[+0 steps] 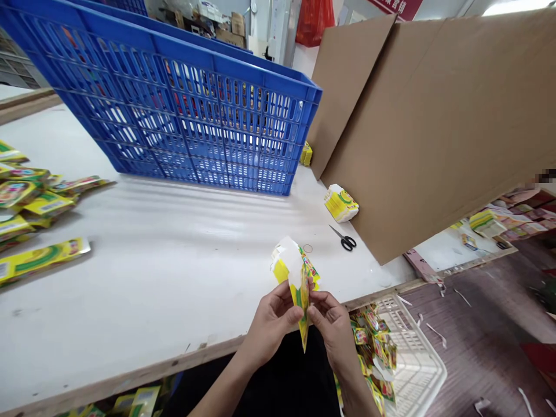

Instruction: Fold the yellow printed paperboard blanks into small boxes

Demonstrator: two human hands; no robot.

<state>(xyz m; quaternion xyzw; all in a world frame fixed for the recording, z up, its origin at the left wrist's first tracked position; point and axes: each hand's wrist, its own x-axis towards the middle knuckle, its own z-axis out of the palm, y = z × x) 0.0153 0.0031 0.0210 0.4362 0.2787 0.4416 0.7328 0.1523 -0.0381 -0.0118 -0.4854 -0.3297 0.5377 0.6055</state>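
Observation:
My left hand [273, 321] and my right hand [333, 324] both pinch a small stack of yellow, green and white printed packets [296, 273], held upright and fanned over the front edge of the white table [174, 249]. The fingers of both hands are closed on the packets' lower part. A white slip shows at the top of the stack.
A big blue slatted crate [195, 110] stands at the back. A large brown cardboard box [434, 127] lies on the right, with black scissors [345, 238] and a packet bundle [341, 202] beside it. More packets [30, 202] lie at the left. A white basket [408, 359] of packets sits below right.

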